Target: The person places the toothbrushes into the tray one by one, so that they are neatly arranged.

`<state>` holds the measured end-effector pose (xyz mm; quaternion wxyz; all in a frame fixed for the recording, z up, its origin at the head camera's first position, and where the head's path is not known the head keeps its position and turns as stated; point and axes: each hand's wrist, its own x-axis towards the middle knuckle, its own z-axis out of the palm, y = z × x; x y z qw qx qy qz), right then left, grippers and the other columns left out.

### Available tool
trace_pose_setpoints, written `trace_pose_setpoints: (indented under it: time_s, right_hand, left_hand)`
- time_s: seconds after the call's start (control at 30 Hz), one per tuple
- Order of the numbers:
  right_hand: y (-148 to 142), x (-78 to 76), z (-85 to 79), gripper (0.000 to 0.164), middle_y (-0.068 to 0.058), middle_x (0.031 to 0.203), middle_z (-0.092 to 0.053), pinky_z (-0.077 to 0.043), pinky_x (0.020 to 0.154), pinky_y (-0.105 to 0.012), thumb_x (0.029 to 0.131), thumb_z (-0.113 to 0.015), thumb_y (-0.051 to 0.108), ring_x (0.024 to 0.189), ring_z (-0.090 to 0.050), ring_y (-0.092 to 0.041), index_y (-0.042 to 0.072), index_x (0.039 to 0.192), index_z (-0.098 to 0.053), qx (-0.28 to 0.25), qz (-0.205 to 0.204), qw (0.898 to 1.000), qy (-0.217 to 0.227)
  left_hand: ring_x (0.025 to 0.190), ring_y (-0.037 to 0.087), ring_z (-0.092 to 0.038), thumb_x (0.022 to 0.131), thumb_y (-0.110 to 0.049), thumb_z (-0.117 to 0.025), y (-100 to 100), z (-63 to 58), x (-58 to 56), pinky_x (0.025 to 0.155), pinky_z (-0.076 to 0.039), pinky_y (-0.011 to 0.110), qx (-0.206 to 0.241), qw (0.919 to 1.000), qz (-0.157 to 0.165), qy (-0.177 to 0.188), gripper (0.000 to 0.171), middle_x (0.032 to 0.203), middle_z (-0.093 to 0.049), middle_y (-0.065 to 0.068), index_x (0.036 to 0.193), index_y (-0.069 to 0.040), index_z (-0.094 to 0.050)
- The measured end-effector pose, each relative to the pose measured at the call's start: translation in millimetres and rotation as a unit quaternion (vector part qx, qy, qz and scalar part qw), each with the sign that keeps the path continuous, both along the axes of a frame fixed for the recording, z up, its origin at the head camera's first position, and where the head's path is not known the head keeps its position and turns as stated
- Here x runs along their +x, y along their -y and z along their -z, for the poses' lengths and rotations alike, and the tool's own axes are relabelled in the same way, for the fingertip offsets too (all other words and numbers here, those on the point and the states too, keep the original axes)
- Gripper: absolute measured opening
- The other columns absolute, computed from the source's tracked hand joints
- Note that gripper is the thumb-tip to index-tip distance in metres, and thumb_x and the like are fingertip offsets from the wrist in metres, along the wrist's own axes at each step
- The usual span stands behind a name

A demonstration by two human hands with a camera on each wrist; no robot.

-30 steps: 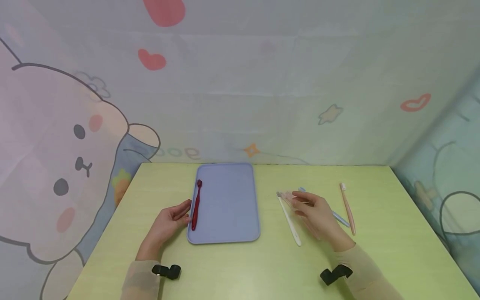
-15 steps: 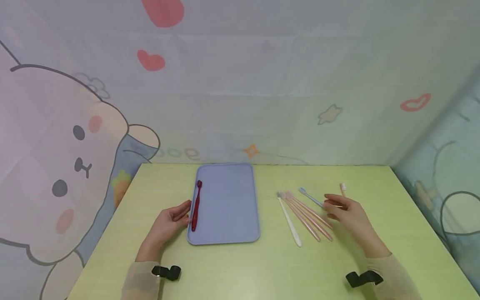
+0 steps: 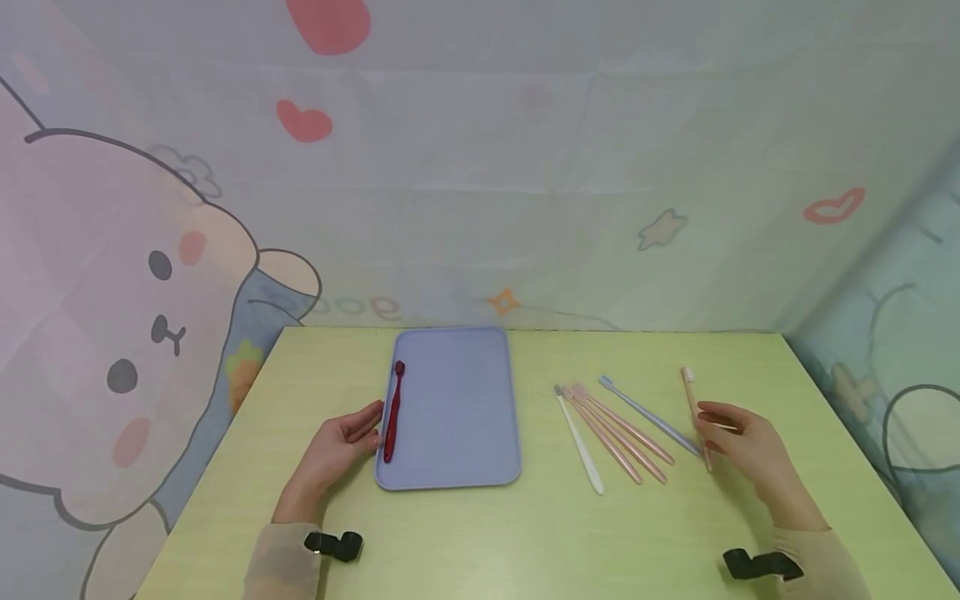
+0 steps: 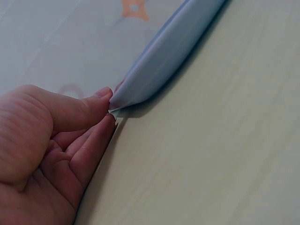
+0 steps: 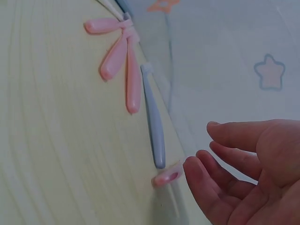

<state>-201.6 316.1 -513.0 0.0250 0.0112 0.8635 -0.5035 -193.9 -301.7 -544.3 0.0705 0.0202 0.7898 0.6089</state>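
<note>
My left hand (image 3: 330, 454) pinches the left edge of a blue-lavender tray (image 3: 457, 408); the left wrist view has the thumb at the rim (image 4: 154, 61) with the fingers below it. A dark red toothbrush (image 3: 392, 417) lies along that side of the tray. Over on the right, my right hand (image 3: 753, 446) hovers with parted, slightly bent fingers beside a peach toothbrush (image 3: 691, 396), partly covering its handle. Between thumb and fingers the right wrist view shows a gap with nothing in it. A blue toothbrush (image 3: 648, 415) ends close to the peach one.
Left of the blue toothbrush, 3 pink toothbrushes (image 3: 618, 433) fan out with their heads together. A white toothbrush (image 3: 581, 446) lies beside them, nearest the tray. Behind the table (image 3: 480, 542) hangs a patterned cloth (image 3: 480, 167).
My right hand has moved right, from over the pink toothbrushes past the blue one to the peach one, uncovering the pink and blue toothbrushes. The left hand and tray have stayed put.
</note>
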Motion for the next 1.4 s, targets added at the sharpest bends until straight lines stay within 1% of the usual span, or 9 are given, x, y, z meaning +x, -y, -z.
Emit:
trace_pose_setpoints:
  time_s: [0.2,0.33,0.43,0.67,0.87,1.03,1.1,1.17,1.4]
  right_hand:
    - [-12.6,2.6,8.4,0.056,-0.037,0.142,-0.059,-0.061,0.08,-0.017,0.107,-0.067,0.016,0.094,-0.062,0.013,-0.016,0.15,-0.05,0.004,0.009,1.0,0.008]
    - [-14.7,3.3,7.1,0.056,-0.036,0.141,-0.061,-0.062,0.079,-0.018,0.107,-0.068,0.016,0.093,-0.061,0.015,-0.016,0.149,-0.05,0.008,0.017,1.0,0.01]
    - [-15.9,2.7,7.3,0.057,-0.035,0.14,-0.062,-0.062,0.078,-0.018,0.106,-0.068,0.017,0.092,-0.06,0.015,-0.017,0.148,-0.05,0.02,0.02,0.999,0.02]
    - [-19.5,0.2,15.3,0.061,-0.03,0.139,-0.065,-0.057,0.076,-0.013,0.104,-0.073,0.028,0.09,-0.056,0.017,-0.013,0.147,-0.055,0.074,0.012,0.997,0.033]
    - [-17.6,-1.3,17.6,0.062,-0.023,0.131,-0.072,-0.055,0.073,-0.014,0.103,-0.074,0.034,0.09,-0.059,0.011,-0.01,0.144,-0.061,0.114,0.026,0.993,0.027]
    - [-15.2,-2.1,18.0,0.059,-0.02,0.124,-0.076,-0.051,0.077,-0.018,0.101,-0.076,0.036,0.1,-0.067,-0.008,-0.008,0.139,-0.065,0.151,0.033,0.988,0.015]
    - [-14.0,-1.8,17.9,0.058,-0.019,0.122,-0.077,-0.05,0.078,-0.021,0.101,-0.077,0.035,0.101,-0.069,-0.013,-0.008,0.137,-0.067,0.153,0.034,0.988,0.014]
    - [-13.0,-1.4,17.8,0.057,-0.018,0.12,-0.078,-0.052,0.077,-0.021,0.1,-0.078,0.034,0.099,-0.07,-0.014,-0.009,0.136,-0.067,0.152,0.034,0.988,0.014]
    - [-12.0,0.4,16.6,0.053,-0.015,0.112,-0.08,-0.051,0.07,-0.02,0.099,-0.079,0.031,0.09,-0.068,-0.009,-0.009,0.132,-0.07,0.156,0.043,0.987,0.012]
  left_hand:
    - [0.145,0.037,-0.049,0.102,0.003,-0.069,0.5,0.8,-0.6,0.105,-0.051,0.018,0.001,1.0,0.002,-0.003,0.061,0.16,-0.045,0.023,0.158,0.007,-0.044]
    - [0.144,0.037,-0.049,0.102,0.004,-0.069,1.2,1.9,-1.2,0.104,-0.052,0.019,-0.001,1.0,0.004,-0.008,0.061,0.16,-0.045,0.024,0.157,0.008,-0.044]
    - [0.144,0.038,-0.049,0.101,0.004,-0.069,2.3,3.0,-1.3,0.104,-0.052,0.018,0.0,0.9999,0.004,-0.011,0.061,0.159,-0.045,0.024,0.157,0.008,-0.045]
    - [0.144,0.039,-0.049,0.101,0.005,-0.069,2.6,4.0,-1.0,0.104,-0.052,0.018,0.006,0.9998,0.009,-0.015,0.06,0.159,-0.045,0.025,0.157,0.009,-0.045]
    - [0.144,0.039,-0.048,0.101,0.007,-0.068,4.2,5.3,-2.8,0.103,-0.052,0.017,0.008,0.9998,0.01,-0.017,0.06,0.159,-0.045,0.025,0.157,0.009,-0.045]
    - [0.144,0.04,-0.048,0.101,0.006,-0.068,3.1,4.0,-2.4,0.103,-0.052,0.017,0.0,0.9997,0.011,-0.022,0.06,0.159,-0.045,0.026,0.156,0.01,-0.044]
    - [0.143,0.04,-0.049,0.101,0.006,-0.068,2.3,3.1,-2.0,0.103,-0.052,0.017,-0.003,0.9997,0.011,-0.023,0.06,0.158,-0.045,0.027,0.156,0.01,-0.044]
    - [0.144,0.04,-0.049,0.101,0.006,-0.068,2.1,2.7,-1.9,0.103,-0.052,0.017,-0.004,0.9997,0.01,-0.022,0.06,0.159,-0.045,0.026,0.156,0.01,-0.044]
    - [0.142,0.038,-0.049,0.101,0.007,-0.068,1.0,3.9,-2.1,0.103,-0.052,0.018,-0.004,0.9998,0.004,-0.02,0.06,0.159,-0.045,0.026,0.156,0.01,-0.044]
